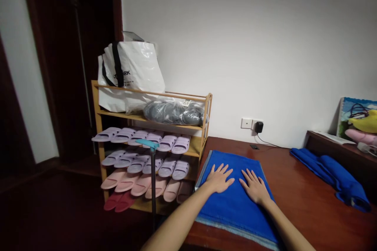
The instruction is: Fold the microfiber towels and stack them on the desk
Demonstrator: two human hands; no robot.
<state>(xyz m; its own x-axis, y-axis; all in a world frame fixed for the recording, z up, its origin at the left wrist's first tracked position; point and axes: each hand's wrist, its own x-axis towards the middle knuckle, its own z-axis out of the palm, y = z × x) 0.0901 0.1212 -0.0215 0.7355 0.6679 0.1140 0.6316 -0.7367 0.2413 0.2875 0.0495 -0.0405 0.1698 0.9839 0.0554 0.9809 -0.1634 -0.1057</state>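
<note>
A blue cloth lies spread out on the brown wooden table, on top of what looks like further layers of fabric with pale edges. My left hand rests palm down on the left part of the cloth, fingers spread. On its right part my right hand also lies flat, with the fingers apart. Neither hand grips anything. Farther right on the table is a rolled or bunched blue cloth.
Left of the table stands a wooden shoe rack with several slippers, a white bag and a plastic-wrapped grey bundle. A pole with a blue top stands before it. A black plug sits in the wall socket.
</note>
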